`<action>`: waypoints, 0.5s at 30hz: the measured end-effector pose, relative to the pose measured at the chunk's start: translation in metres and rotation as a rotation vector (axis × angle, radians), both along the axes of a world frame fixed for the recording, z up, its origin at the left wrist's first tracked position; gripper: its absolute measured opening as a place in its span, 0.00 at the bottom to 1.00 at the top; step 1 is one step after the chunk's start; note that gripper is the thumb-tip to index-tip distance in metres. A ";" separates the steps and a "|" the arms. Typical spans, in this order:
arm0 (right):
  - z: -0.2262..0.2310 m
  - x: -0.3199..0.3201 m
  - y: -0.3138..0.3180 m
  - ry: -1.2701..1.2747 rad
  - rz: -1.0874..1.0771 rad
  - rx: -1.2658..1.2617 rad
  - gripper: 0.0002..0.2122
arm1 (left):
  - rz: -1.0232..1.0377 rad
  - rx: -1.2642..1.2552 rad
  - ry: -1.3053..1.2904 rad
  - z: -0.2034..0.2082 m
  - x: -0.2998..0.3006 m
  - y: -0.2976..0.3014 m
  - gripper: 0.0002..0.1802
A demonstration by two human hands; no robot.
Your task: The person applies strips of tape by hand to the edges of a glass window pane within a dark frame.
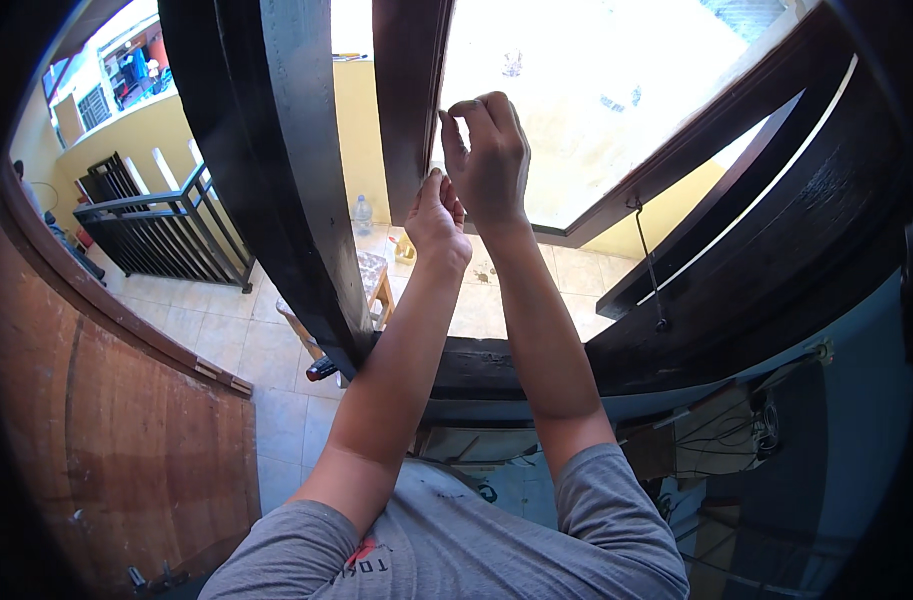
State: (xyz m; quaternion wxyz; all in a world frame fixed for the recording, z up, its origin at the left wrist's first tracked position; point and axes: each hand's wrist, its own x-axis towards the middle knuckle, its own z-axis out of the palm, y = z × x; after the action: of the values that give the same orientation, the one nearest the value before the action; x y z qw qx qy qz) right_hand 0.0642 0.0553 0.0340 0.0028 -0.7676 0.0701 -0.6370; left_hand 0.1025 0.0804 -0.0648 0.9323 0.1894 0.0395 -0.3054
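A dark brown wooden window sash [404, 110] with a bright glass pane [566, 130] stands swung outward in front of me. Both my arms reach through the window opening to the pane's left edge. My left hand [438, 225] is closed in a pinch at the inner edge of the sash, low down. Just above and to its right, my right hand [491, 155] has its fingers curled and its fingertips near the same edge. Whatever lies between the fingers of either hand is too small or hidden to make out. A thin metal window hook [648, 260] hangs from the sash's lower rail.
The dark window post [276, 170] rises left of my arms, above the sill [476, 352]. Outside stand a small wooden stool [376, 285], a plastic bottle [362, 215] and a black metal railing [166, 235]. A wooden door [136, 430] is at lower left; cables [761, 425] hang at right.
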 end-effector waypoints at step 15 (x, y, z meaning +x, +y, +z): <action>-0.004 0.003 -0.001 -0.030 0.077 0.075 0.06 | 0.038 -0.018 -0.069 0.005 -0.005 0.005 0.06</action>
State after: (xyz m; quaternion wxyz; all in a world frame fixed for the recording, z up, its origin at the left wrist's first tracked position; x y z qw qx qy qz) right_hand 0.0674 0.0541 0.0300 0.0573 -0.7595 0.0644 -0.6448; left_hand 0.0975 0.0853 -0.0599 0.9405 0.1906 0.0080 -0.2811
